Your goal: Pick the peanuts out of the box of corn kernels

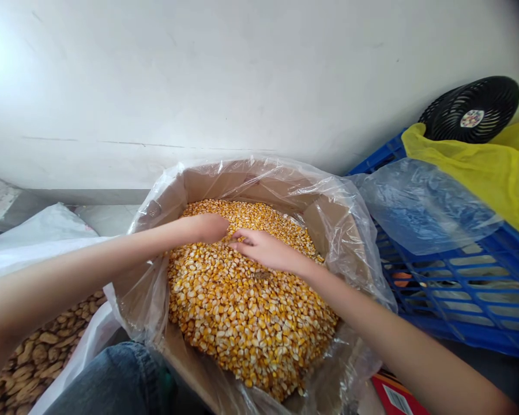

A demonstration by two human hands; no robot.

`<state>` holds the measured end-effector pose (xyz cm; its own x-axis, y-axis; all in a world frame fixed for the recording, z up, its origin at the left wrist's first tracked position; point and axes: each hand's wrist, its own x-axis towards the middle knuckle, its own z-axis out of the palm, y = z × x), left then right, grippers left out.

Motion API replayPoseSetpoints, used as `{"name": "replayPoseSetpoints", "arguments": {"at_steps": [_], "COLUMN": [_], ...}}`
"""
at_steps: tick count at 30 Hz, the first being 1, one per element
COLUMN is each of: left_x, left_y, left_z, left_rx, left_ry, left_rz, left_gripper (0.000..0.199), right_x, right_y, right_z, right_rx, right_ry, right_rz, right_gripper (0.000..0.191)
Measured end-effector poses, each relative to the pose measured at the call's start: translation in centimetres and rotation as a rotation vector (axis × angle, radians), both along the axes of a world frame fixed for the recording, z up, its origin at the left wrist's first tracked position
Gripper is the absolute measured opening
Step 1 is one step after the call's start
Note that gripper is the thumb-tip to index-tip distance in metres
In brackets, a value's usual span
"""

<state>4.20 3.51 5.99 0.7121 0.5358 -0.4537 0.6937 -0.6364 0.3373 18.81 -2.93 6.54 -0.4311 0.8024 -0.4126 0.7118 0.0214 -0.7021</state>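
Note:
A large heap of yellow and whitish corn kernels (242, 311) fills a cardboard box (237, 176) lined with a clear plastic bag (354, 213). My left hand (213, 228) is low over the far part of the heap, with its back towards me. Its fingers are turned down and hidden. Just to its right, my right hand (263, 248) is over the kernels, its fingers loosely bent and apart, with nothing visible between them. The two hands are close together. A small dark brown patch (263, 275) lies among the kernels below my right hand.
Unshelled peanuts (38, 360) lie in a white sack (86, 346) at left. To the right stands a blue plastic crate (458, 288) with a yellow mesh bag (501, 173) and black fan (476, 112). A white wall (251, 86) rises behind; a red package (395, 395) lies lower right.

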Motion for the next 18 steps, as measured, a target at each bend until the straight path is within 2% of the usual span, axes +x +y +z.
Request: {"name": "replayPoseSetpoints", "arguments": {"at_steps": [1, 3, 6, 7, 9, 10, 12, 15, 16, 18], "left_x": [-0.2, -0.4, -0.2, 0.0, 0.8, 1.3, 2.3, 3.6, 3.9, 4.3], "left_y": [0.8, 2.0, 2.9, 2.8, 2.2, 1.5, -0.1, -3.2, -4.2, -5.8], "left_z": [0.5, 1.4, 1.9, 1.8, 1.1, 0.7, 0.0, -0.6, -0.7, -1.0], "left_rx": [-0.083, -0.391, -0.94, -1.039, -1.096, -1.047, -0.801, -0.287, -0.15, 0.026], "left_ry": [-0.031, -0.195, -0.528, -0.577, -0.577, -0.549, -0.474, -0.348, -0.304, -0.243], "left_rz": [0.018, 0.129, 0.399, 0.47, 0.552, 0.558, 0.468, 0.116, -0.005, -0.191], "left_gripper": [0.02, 0.022, 0.023, 0.025, 0.031, 0.034, 0.036, 0.033, 0.032, 0.033], "right_x": [1.0, 2.8, 4.8, 5.2, 5.6, 5.8, 6.1, 7.0, 7.3, 8.1], "right_y": [0.5, 1.2, 1.5, 1.4, 1.2, 1.2, 1.5, 2.3, 2.6, 3.2], "right_z": [0.2, 0.6, 0.8, 0.8, 1.0, 1.1, 1.4, 2.1, 2.4, 2.7], "right_rx": [-0.13, -0.35, -0.476, -0.488, -0.486, -0.476, -0.45, -0.376, -0.345, -0.289], "right_ry": [0.184, 0.513, 0.826, 0.883, 0.949, 0.958, 0.92, 0.822, 0.809, 0.816], "right_rz": [-0.049, -0.174, -0.366, -0.409, -0.469, -0.49, -0.524, -0.562, -0.569, -0.587], "right_gripper": [0.027, 0.025, 0.02, 0.019, 0.018, 0.018, 0.022, 0.033, 0.035, 0.037]}}
